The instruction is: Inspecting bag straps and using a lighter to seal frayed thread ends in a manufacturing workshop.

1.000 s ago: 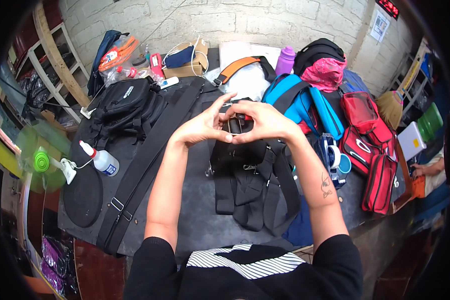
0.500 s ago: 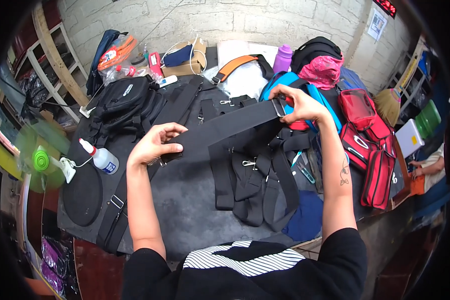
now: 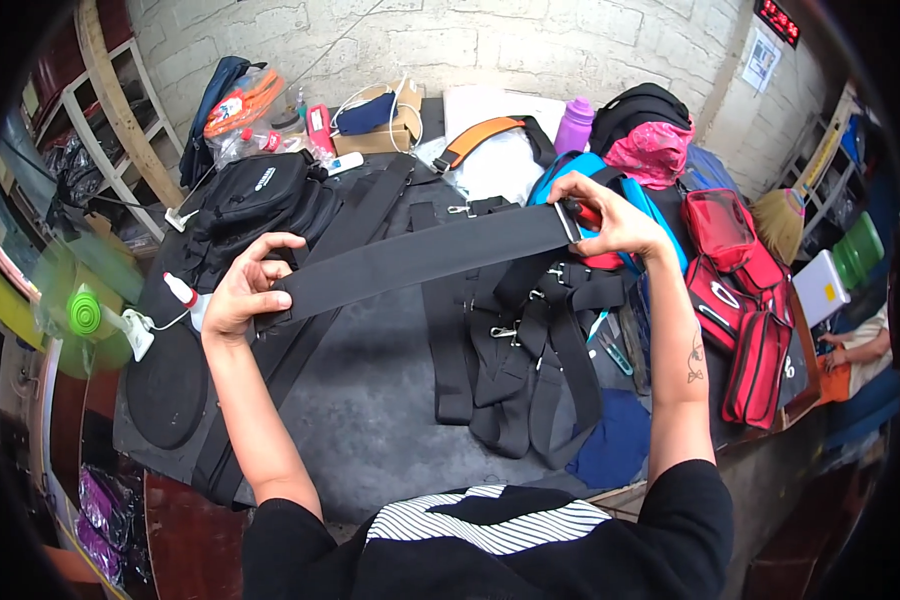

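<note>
A wide black strap (image 3: pixel 425 255) is stretched flat between both hands above the dark table (image 3: pixel 370 420). My left hand (image 3: pixel 245 290) pinches its left end. My right hand (image 3: pixel 610 215) grips the right end, where a metal buckle and a red-handled tool show between the fingers. Under the strap lies a heap of black webbing straps with metal clips (image 3: pixel 520 350).
A black bag (image 3: pixel 255 200) sits at the back left, red pouches (image 3: pixel 745 300) and a blue bag (image 3: pixel 590 175) at the right. A white bottle (image 3: pixel 185 295) and green fan (image 3: pixel 85 315) stand left. Another person's hand (image 3: pixel 835 355) is at the far right.
My hands were together over the strap heap; they have moved apart, pulling the wide black strap out full length and lifting it.
</note>
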Available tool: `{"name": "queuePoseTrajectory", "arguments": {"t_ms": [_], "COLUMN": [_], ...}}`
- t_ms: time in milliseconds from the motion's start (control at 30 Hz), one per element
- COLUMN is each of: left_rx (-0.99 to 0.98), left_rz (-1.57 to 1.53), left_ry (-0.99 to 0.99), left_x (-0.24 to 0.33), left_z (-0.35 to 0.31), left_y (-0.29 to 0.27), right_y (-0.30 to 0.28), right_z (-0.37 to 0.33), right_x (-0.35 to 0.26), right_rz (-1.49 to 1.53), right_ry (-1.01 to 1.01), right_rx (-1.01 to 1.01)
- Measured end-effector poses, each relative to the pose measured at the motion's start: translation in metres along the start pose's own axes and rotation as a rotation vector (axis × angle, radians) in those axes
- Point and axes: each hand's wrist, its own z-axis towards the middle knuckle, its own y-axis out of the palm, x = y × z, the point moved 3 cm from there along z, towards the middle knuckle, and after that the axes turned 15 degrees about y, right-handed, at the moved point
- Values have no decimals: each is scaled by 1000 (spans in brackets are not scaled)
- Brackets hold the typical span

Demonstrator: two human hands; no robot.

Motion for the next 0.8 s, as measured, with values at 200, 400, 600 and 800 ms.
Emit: {"name": "queuePoseTrajectory", "arguments": {"t_ms": [200, 400, 600, 800], "left_rx": [169, 404, 463, 564], "left_rz": [3, 40, 262, 296], "left_ry": [133, 218, 232, 112], "left_x": [8, 22, 10, -19], "left_z": [-42, -104, -180, -207], "left_y": [-30, -52, -92, -83], "right_y": [9, -54, -139, -213], "right_z": [8, 15, 36, 48], "right_x": [18, 62, 105, 136], "right_rz": [-431, -467, -535, -645], "right_ry": [59, 59, 266, 773], "right_rx": [214, 521, 893, 1213]}}
